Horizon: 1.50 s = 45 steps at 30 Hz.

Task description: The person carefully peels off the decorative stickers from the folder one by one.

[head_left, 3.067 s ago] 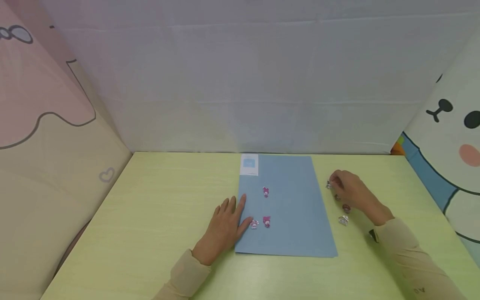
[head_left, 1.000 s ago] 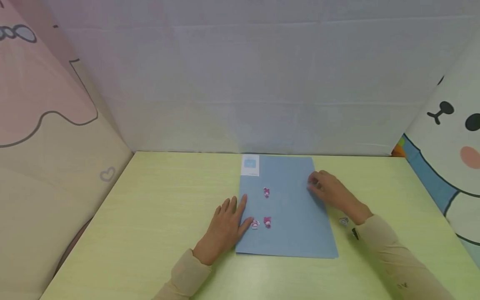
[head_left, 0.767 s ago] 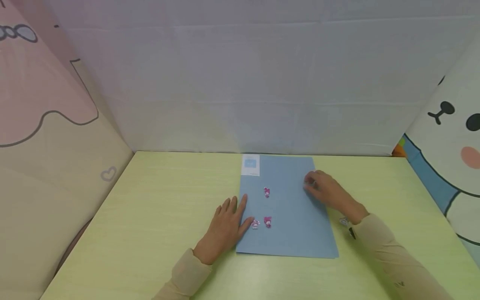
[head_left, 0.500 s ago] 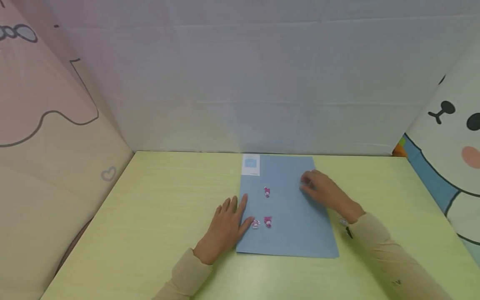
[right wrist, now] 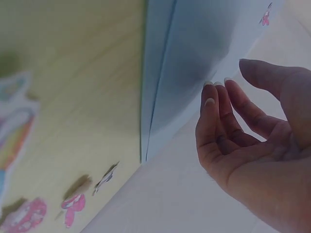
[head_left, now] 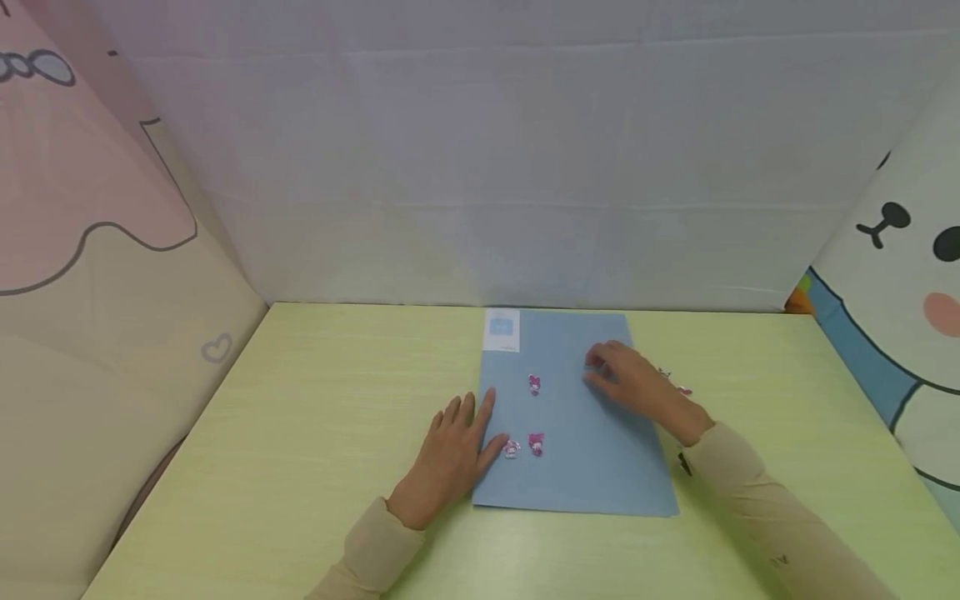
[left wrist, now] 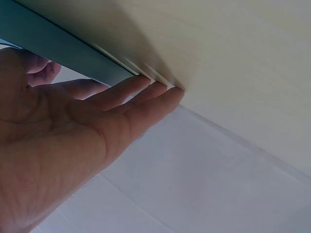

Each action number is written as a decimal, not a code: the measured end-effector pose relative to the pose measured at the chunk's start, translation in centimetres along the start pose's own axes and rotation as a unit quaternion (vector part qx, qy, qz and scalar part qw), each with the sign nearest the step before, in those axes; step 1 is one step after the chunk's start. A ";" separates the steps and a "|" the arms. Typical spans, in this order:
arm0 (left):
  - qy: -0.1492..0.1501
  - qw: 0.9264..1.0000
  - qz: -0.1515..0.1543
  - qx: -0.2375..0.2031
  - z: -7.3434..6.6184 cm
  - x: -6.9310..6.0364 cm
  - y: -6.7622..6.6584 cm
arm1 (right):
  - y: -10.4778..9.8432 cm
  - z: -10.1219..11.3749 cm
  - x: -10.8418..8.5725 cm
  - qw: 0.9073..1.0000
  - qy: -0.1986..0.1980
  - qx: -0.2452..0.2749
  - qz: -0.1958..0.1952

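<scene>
Left hand steadies on a blue folder, right hand hangs loose above it

The left hand lies released with its fingers extended: forefinger and thumb rest on the left side of the blue folder, and the other fingertips reach the pale table. Its thumb tip meets the white-and-pink sticker; whether it presses on it, I cannot tell. The right hand is released too, fingers loosely curled and the thumb well apart from them, over the folder's right side. Contact with the surface cannot be made out.

Three seconds ago the left hand lay in the same place, while the right hand was at the stickers beyond the folder's right edge; now it is farther left.

The folder's long axis runs away from the person, its white label at the far left corner. On it, the upper pink sticker and the lower pink sticker point their eared heads to the far side, long axes likewise. Loose cut-out stickers lie on the table to the right.
</scene>
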State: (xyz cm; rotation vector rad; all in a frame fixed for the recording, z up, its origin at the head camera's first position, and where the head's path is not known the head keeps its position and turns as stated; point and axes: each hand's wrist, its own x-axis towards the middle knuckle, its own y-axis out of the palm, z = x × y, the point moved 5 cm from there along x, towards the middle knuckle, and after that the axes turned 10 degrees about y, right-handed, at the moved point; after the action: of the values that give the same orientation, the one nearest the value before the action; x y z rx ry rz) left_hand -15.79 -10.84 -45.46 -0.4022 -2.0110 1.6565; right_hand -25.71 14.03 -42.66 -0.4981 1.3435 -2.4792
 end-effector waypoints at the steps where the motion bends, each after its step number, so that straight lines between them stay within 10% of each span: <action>1: 0.001 1.000 0.000 0.001 0.0 0.0 0.0 | 0.0 0.1 0.0 1.000 -0.002 0.000 0.000; 45: -0.005 1.000 0.012 0.008 0.0 0.0 0.0 | 3.1 4.3 1.5 0.999 0.001 0.008 0.054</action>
State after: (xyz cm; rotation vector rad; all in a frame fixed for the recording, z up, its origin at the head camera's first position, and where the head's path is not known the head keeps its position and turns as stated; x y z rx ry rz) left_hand -15.83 -10.86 -45.48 -0.4146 -2.0057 1.6902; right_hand -25.03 8.60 -42.85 -0.4086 1.3138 -2.4027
